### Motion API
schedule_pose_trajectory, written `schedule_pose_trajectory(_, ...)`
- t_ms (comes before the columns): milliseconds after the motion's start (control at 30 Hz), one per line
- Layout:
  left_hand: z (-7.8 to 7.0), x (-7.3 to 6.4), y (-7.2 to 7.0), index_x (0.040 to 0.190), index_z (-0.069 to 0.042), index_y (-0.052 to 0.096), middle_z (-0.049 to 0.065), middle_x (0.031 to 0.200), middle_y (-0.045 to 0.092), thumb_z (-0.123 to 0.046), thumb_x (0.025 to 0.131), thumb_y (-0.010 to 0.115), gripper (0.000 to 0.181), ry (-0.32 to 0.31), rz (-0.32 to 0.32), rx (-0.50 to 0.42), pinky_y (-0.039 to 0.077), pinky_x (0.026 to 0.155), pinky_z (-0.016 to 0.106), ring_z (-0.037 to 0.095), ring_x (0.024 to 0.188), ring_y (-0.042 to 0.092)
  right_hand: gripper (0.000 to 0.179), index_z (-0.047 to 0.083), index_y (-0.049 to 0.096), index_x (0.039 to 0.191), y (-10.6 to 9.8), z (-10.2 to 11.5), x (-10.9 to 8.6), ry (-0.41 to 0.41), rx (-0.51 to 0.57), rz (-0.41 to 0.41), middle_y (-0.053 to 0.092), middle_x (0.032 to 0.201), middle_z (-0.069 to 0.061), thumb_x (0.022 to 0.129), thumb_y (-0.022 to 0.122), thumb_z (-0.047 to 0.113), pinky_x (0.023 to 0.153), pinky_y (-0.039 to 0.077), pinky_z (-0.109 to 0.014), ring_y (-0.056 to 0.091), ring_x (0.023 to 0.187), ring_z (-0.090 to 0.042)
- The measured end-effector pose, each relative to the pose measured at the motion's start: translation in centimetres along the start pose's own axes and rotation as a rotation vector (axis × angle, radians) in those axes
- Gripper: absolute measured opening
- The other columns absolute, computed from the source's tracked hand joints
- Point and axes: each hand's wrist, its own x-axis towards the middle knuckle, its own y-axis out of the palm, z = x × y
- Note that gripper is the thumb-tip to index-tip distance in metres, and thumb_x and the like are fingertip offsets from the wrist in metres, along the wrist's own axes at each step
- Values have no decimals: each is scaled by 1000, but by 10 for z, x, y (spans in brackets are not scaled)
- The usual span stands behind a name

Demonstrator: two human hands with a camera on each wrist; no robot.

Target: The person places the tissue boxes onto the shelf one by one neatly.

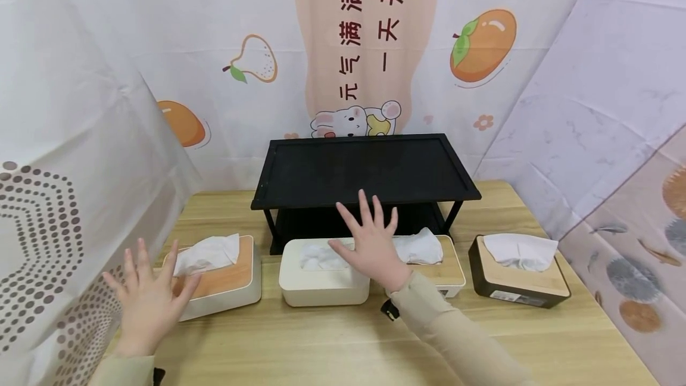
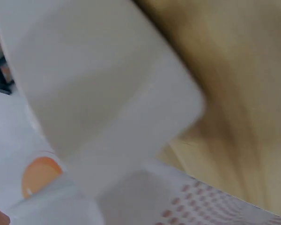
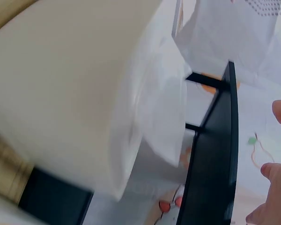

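Note:
My left hand (image 1: 149, 302) is spread with straight fingers over the front left of a white tissue box with an orange-brown wooden lid (image 1: 227, 276). Toward the middle, my right hand (image 1: 372, 243) hovers with fingers apart, partly covering a cream tissue box (image 1: 321, 295) and a white tissue box with a pale wooden lid (image 1: 454, 270). Neither hand holds anything. The left wrist view shows a white box wall (image 2: 107, 93) up close. Fingertips (image 3: 276, 187) appear at the right edge of the right wrist view, beside a cream box side (image 3: 61, 89) and its white tissue.
Behind the row stands a black two-tier rack (image 1: 364, 171). A dark tissue box with a wooden lid (image 1: 517, 296) sits at the right end. Printed cloth (image 1: 214, 11) hangs around the wooden table (image 1: 278, 350).

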Motion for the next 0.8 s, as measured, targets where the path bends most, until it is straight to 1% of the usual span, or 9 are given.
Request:
schedule_pose_trajectory(100, 10, -7, 3, 153, -21, 18, 33, 153, -8, -54, 93, 46, 73, -24, 21, 8, -17, 98, 73, 53, 139, -10, 71, 28, 29, 150, 9, 10, 4, -39, 5, 22, 5, 159, -17, 89, 53, 56, 102, 2, -74, 6, 143, -44)
schedule_pose_trajectory(233, 21, -16, 9, 153, -23, 15, 38, 150, -6, -53, 94, 47, 73, -45, 31, 1, -15, 97, 75, 56, 138, -7, 71, 29, 28, 150, 23, 23, 7, -89, -6, 59, 4, 159, -16, 90, 51, 58, 103, 4, -73, 6, 143, -43)
schedule_pose_trajectory(333, 26, -24, 14, 153, -24, 14, 40, 149, -5, -51, 93, 48, 74, -54, 45, -12, -13, 96, 77, 58, 137, -6, 71, 30, 26, 150, 32, 33, 8, -109, -9, 84, 3, 159, -16, 90, 50, 59, 104, 5, -72, 6, 143, -42)
schedule_pose_trajectory(433, 29, -32, 19, 153, -26, 13, 41, 149, -5, -52, 93, 48, 74, -67, 54, -20, -9, 97, 78, 59, 136, -5, 70, 30, 28, 150, 39, 42, 7, -129, -3, 95, 6, 159, -16, 90, 51, 58, 104, 8, -71, 10, 143, -42)
schedule_pose_trajectory(500, 30, -36, 22, 153, -26, 12, 41, 149, -4, -51, 93, 48, 74, -72, 58, -23, -7, 97, 79, 61, 135, -3, 69, 31, 28, 150, 44, 49, 7, -135, -9, 116, 7, 159, -16, 90, 50, 58, 105, 8, -70, 11, 143, -41)
schedule_pose_trajectory(600, 31, -41, 26, 153, -24, 11, 41, 148, -5, -51, 93, 48, 75, -65, 67, -25, -4, 97, 79, 63, 134, -1, 70, 34, 26, 150, 54, 59, 8, -136, -61, 160, 8, 159, -15, 90, 48, 62, 107, 10, -67, 13, 144, -38)
schedule_pose_trajectory(733, 32, -47, 33, 153, -19, 13, 40, 149, -9, -49, 94, 50, 76, -68, 94, -46, -8, 98, 77, 60, 135, -7, 71, 38, 21, 150, 69, 74, 10, -158, -163, 211, 10, 159, -14, 89, 44, 66, 109, 12, -63, 15, 144, -35)
schedule_pose_trajectory(800, 32, -49, 34, 153, -18, 13, 38, 149, -13, -48, 94, 50, 77, -79, 112, -56, -9, 97, 77, 59, 135, -10, 71, 39, 21, 150, 76, 82, 12, -176, -180, 231, 11, 159, -14, 89, 44, 66, 109, 12, -62, 15, 144, -34)
